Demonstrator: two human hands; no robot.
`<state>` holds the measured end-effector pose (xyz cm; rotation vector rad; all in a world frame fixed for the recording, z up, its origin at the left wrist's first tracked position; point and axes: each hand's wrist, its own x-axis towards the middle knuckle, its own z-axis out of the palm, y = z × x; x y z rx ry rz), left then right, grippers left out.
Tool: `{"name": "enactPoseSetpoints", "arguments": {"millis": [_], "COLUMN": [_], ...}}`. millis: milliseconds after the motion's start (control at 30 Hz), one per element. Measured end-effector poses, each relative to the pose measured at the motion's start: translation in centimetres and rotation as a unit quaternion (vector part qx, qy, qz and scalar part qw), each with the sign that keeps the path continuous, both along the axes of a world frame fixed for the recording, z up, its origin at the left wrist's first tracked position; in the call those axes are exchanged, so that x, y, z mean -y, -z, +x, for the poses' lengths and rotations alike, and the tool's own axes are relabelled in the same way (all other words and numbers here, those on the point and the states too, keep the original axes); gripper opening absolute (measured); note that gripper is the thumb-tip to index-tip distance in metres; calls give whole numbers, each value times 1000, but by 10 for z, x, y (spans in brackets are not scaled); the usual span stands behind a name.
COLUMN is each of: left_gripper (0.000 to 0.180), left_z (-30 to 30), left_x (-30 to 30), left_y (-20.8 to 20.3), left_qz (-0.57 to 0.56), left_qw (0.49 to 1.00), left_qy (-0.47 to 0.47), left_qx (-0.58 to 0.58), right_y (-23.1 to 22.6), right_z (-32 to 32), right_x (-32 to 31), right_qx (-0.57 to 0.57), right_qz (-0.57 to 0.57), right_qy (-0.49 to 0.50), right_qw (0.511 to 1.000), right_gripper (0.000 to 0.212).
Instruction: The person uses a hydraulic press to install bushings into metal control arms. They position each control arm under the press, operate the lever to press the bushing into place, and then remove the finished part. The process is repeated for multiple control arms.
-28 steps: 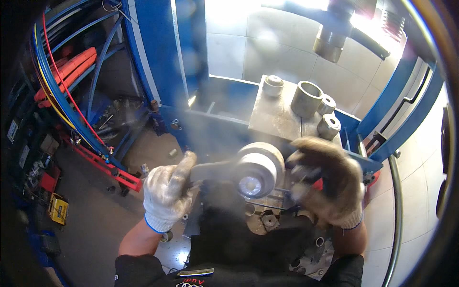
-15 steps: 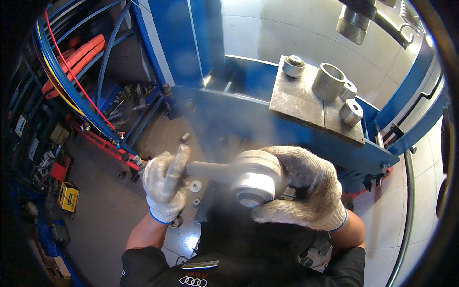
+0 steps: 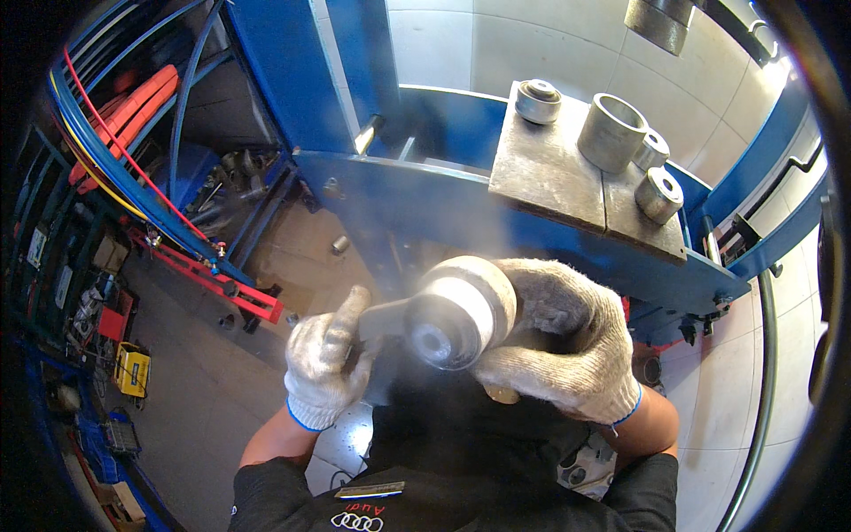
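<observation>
In front of my chest, my right hand [image 3: 567,346], in a dirty knitted glove, grips a round metal bushing [image 3: 461,310] from its right side, thumb below and fingers above. The bushing's pale end with a small centre faces me and to the left. My gloved left hand [image 3: 326,359] closes on a flat grey metal bar [image 3: 383,319], its index finger raised. The bar reaches to the bushing's left side; whether the two are joined cannot be made out through the haze. A small brass-coloured round piece [image 3: 502,395] shows below my right thumb.
Ahead stands a blue press frame [image 3: 425,191]. On its steel plates [image 3: 550,177] sit a bushing [image 3: 538,102], an open metal sleeve [image 3: 610,137] and two smaller cylinders. A press ram [image 3: 658,27] hangs above. Left are hoses [image 3: 106,168], a red metal beam [image 3: 208,279] and a yellow box [image 3: 133,371].
The bushing has turned so its end faces me more, and has shifted slightly left. My left hand has moved a little right and down. The view has tilted slightly.
</observation>
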<state>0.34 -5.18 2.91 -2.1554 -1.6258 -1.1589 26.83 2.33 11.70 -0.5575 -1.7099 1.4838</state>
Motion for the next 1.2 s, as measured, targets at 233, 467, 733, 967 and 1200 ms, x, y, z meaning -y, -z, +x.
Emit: {"name": "enactPoseSetpoints", "arguments": {"millis": [233, 467, 733, 967, 1200], "left_gripper": [62, 54, 42, 44, 69], "left_z": [8, 8, 8, 6, 8], "left_x": [6, 3, 6, 13, 15], "left_y": [2, 5, 8, 1, -18], "left_qz": [-58, -72, -131, -362, -562], "left_qw": [998, 995, 988, 828, 567], "left_qy": [15, 63, 76, 258, 301], "left_qx": [5, 25, 44, 342, 521], "right_y": [1, -1, 5, 3, 1], "right_z": [4, 7, 15, 19, 13], "right_x": [0, 0, -4, -15, -6], "right_qx": [-23, -16, 29, 132, 93], "right_qz": [-60, -95, -50, 198, 111], "right_qy": [-1, 3, 27, 134, 133], "right_qw": [998, 995, 998, 962, 980], "right_gripper": [65, 62, 59, 42, 61]}}
